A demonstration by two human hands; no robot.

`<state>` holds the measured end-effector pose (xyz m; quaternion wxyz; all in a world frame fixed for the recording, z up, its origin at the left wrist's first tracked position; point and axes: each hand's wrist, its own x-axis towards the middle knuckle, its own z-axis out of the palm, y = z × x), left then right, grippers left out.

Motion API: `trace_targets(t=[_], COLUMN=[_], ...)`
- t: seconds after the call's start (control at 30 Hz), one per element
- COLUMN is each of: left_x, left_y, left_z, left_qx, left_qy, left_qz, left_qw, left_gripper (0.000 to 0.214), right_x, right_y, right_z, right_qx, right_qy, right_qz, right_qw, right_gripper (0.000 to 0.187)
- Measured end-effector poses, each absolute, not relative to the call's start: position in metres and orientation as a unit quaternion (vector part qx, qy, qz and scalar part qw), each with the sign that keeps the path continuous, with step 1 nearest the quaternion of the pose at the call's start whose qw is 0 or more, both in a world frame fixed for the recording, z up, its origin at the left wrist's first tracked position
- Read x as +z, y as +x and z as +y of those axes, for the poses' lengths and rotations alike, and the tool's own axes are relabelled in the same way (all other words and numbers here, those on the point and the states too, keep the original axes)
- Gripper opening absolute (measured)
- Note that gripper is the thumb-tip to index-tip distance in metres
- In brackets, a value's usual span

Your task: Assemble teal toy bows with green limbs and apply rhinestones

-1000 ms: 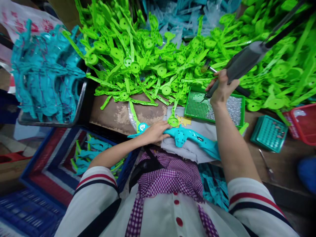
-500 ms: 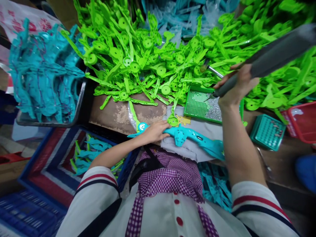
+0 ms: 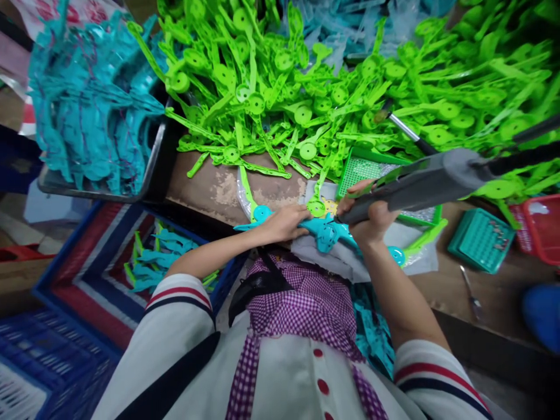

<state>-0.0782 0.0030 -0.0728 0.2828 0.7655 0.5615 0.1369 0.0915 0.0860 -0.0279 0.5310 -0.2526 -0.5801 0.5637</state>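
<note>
A teal plastic part (image 3: 326, 233) lies on a grey cloth (image 3: 415, 245) at the near edge of the bench. My left hand (image 3: 286, 221) presses down on its left end, fingers curled over it. My right hand (image 3: 370, 213) is wrapped round a grey powered screwdriver (image 3: 429, 181), whose tip rests on the middle of the teal part. A green round-headed piece (image 3: 315, 206) sits just above the part. Behind my right hand is a green screw tray (image 3: 363, 169) filled with small silver screws.
A big heap of bright green plastic arms (image 3: 332, 76) covers the back of the bench. A metal tray of teal parts (image 3: 87, 105) stands at left, a blue crate (image 3: 109, 274) with more below it. A small teal box (image 3: 481, 238) and a red basket (image 3: 542, 227) sit at right.
My right hand has brought the screwdriver from the screw tray down to the teal part. The left hand stayed on the part. The view shifted slightly.
</note>
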Motion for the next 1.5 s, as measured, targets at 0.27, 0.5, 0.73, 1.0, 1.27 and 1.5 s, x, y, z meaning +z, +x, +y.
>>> trace_targets(t=[0.27,0.5,0.73,1.0,1.27,1.5], left_x=[-0.073,-0.071,-0.068,-0.072,-0.068,-0.068], left_y=[-0.078,-0.077,-0.077,-0.08,-0.076,-0.077], left_z=[0.004,0.004,0.005,0.007,0.003,0.003], left_qx=[0.135,0.133,0.198,0.253,0.239,0.231], left_qy=[0.76,0.753,0.745,0.732,0.731,0.728], left_qz=[0.563,0.572,0.551,0.55,0.566,0.573], left_qw=[0.293,0.297,0.321,0.312,0.296,0.296], left_gripper=[0.028,0.03,0.056,0.016,0.011,0.012], right_x=[-0.031,-0.025,-0.018,-0.014,-0.014,-0.013], right_y=[0.084,0.082,0.081,0.069,0.067,0.064], right_z=[0.086,0.084,0.08,0.074,0.07,0.064], right_qx=[0.575,0.582,0.59,0.601,0.624,0.624], right_qy=[-0.299,-0.261,-0.24,-0.202,-0.217,-0.236], right_qz=[-0.555,-0.546,-0.554,-0.543,-0.525,-0.516], right_qw=[0.521,0.543,0.535,0.551,0.536,0.537], right_gripper=[0.055,0.042,0.044,0.046,0.05,0.052])
